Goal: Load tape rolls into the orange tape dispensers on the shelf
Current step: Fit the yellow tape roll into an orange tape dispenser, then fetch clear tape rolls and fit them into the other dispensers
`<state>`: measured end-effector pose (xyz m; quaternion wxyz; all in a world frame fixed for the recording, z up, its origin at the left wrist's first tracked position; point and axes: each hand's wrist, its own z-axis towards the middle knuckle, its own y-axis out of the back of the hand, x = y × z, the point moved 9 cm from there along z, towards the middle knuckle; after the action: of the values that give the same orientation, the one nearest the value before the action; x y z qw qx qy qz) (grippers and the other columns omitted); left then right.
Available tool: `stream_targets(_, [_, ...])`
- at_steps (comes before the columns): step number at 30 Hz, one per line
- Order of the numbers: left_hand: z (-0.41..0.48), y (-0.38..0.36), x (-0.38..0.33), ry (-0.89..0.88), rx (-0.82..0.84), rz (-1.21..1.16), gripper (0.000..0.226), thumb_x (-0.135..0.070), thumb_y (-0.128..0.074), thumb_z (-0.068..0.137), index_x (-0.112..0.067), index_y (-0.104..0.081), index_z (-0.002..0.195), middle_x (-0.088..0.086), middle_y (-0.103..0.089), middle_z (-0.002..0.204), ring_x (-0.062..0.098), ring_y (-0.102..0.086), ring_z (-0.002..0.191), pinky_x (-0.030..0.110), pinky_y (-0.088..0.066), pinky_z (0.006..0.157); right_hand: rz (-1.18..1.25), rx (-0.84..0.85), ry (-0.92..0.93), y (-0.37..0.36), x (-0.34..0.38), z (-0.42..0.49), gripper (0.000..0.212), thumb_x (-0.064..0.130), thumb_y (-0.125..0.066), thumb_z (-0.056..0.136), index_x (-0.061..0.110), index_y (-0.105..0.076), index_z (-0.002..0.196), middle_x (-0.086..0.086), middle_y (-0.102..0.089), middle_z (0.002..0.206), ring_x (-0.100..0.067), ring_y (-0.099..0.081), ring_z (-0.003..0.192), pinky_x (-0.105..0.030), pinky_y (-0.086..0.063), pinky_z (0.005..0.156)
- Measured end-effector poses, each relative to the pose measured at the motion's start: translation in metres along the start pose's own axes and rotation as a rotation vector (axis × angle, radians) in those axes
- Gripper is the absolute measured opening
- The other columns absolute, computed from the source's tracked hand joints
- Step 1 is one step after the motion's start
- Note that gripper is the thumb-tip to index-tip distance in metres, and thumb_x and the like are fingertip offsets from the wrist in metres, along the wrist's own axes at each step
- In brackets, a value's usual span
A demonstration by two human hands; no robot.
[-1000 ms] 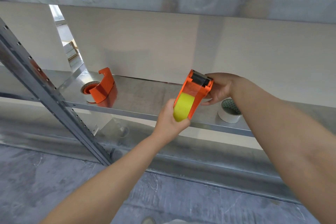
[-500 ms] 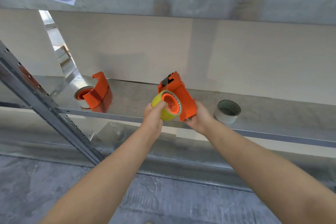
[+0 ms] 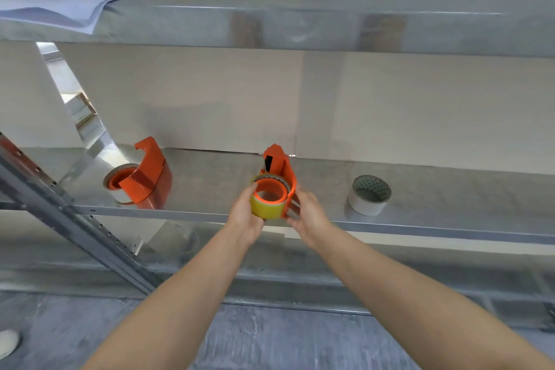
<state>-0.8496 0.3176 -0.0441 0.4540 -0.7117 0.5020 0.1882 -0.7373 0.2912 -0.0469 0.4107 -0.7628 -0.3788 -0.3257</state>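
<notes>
Two hands now meet at the shelf (image 3: 186, 213) edge: the left hand (image 3: 244, 216) wraps the yellow tape roll (image 3: 267, 204), the right hand (image 3: 306, 213) grips the orange dispenser (image 3: 283, 168). Turned round since a second ago, the roll sits on the hub, looks loaded. One white roll (image 3: 369, 195) waits just beside.
</notes>
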Motion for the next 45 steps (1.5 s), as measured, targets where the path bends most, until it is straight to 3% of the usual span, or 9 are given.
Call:
stream_targets(5, [0.018, 0.009, -0.009, -0.027, -0.101, 0.421, 0.036, -0.042, -0.046, 0.093, -0.015, -0.059, 0.112, 0.003, -0.065, 0.090, 0.011, -0.058, 0.069, 0.019, -0.046, 0.054, -0.063, -0.007, 0.063, 0.007, 0.021, 0.007, 0.022, 0.025, -0.045, 0.096, 0.015, -0.049, 0.115, 0.003, -0.062, 0.088, -0.007, -0.060, 0.077, -0.027, -0.051, 0.057])
stream_targets(8, [0.024, 0.007, -0.019, -0.063, -0.115, 0.601, 0.039, -0.040, -0.042, 0.096, -0.008, -0.059, 0.111, 0.012, -0.064, 0.100, 0.018, -0.060, 0.070, 0.016, -0.050, 0.046, -0.103, -0.038, 0.058, 0.010, 0.022, 0.012, 0.027, 0.024, -0.046, 0.096, 0.013, -0.048, 0.120, -0.001, -0.064, 0.092, -0.013, -0.062, 0.082, -0.038, -0.055, 0.074])
stream_targets(15, [0.039, 0.013, -0.024, -0.142, -0.134, 0.784, 0.035, -0.034, -0.046, 0.095, -0.009, -0.065, 0.111, 0.016, -0.067, 0.116, 0.032, -0.064, 0.102, 0.043, -0.052, 0.093, -0.198, -0.082, 0.049, 0.016, 0.012, 0.022, 0.035, 0.021, -0.044, 0.096, 0.011, -0.046, 0.129, -0.013, -0.060, 0.124, -0.029, -0.058, 0.114, -0.046, -0.047, 0.100])
stream_targets(21, [0.041, 0.014, -0.031, -0.236, -0.197, 1.281, 0.046, -0.043, -0.032, 0.097, -0.017, -0.060, 0.122, 0.021, -0.056, 0.124, 0.038, -0.047, 0.119, 0.035, -0.037, 0.100, -0.313, -0.130, 0.080, 0.017, 0.011, 0.028, 0.032, 0.027, -0.043, 0.095, 0.018, -0.051, 0.125, -0.013, -0.062, 0.124, -0.029, -0.061, 0.109, -0.049, -0.052, 0.092])
stream_targets(25, [0.040, 0.014, -0.036, -0.220, -0.242, 1.340, 0.046, -0.046, -0.036, 0.095, -0.019, -0.054, 0.128, 0.019, -0.040, 0.131, 0.037, -0.036, 0.125, 0.037, -0.031, 0.106, -0.334, -0.207, 0.093, 0.027, 0.021, 0.022, 0.043, 0.027, -0.049, 0.093, 0.012, -0.043, 0.134, -0.007, -0.057, 0.123, -0.019, -0.059, 0.099, -0.026, -0.051, 0.071])
stream_targets(28, [0.028, -0.006, -0.060, -0.373, -0.334, 1.282, 0.054, -0.046, -0.043, 0.092, -0.017, -0.043, 0.138, 0.016, -0.038, 0.137, 0.034, -0.035, 0.129, 0.037, -0.031, 0.106, -0.363, -0.296, 0.197, 0.050, 0.054, 0.007, 0.042, 0.025, -0.055, 0.090, 0.011, -0.049, 0.129, -0.010, -0.056, 0.128, -0.019, -0.055, 0.108, -0.038, -0.049, 0.095])
stream_targets(33, [0.009, -0.096, -0.057, -0.654, -0.025, 1.141, 0.046, -0.027, -0.055, 0.090, -0.009, -0.049, 0.132, 0.015, -0.050, 0.132, 0.028, -0.042, 0.128, 0.030, -0.033, 0.105, -0.438, -0.496, 0.435, 0.108, 0.126, -0.026, 0.036, 0.020, -0.058, 0.088, 0.009, -0.055, 0.122, -0.008, -0.060, 0.124, -0.016, -0.056, 0.111, -0.021, -0.038, 0.090])
stream_targets(38, [0.015, -0.155, 0.009, -0.372, 0.249, 0.942, 0.054, -0.008, -0.054, 0.090, -0.007, -0.037, 0.141, 0.010, -0.044, 0.146, 0.021, -0.042, 0.135, 0.023, -0.031, 0.107, -0.666, -0.601, 0.444, 0.165, 0.139, -0.036, 0.054, 0.023, -0.063, 0.084, 0.010, -0.043, 0.133, -0.009, -0.047, 0.139, -0.024, -0.042, 0.130, -0.034, -0.035, 0.109])
stream_targets(45, [0.036, -0.160, 0.079, -0.179, 0.353, 1.126, 0.080, -0.017, -0.068, 0.082, -0.005, -0.022, 0.147, 0.013, -0.031, 0.153, 0.027, -0.035, 0.138, 0.035, -0.033, 0.113, -0.733, -0.365, 0.192, 0.193, 0.083, -0.013, 0.088, 0.017, -0.077, 0.072, 0.006, -0.023, 0.141, -0.014, -0.038, 0.144, -0.025, -0.044, 0.127, -0.037, -0.041, 0.105])
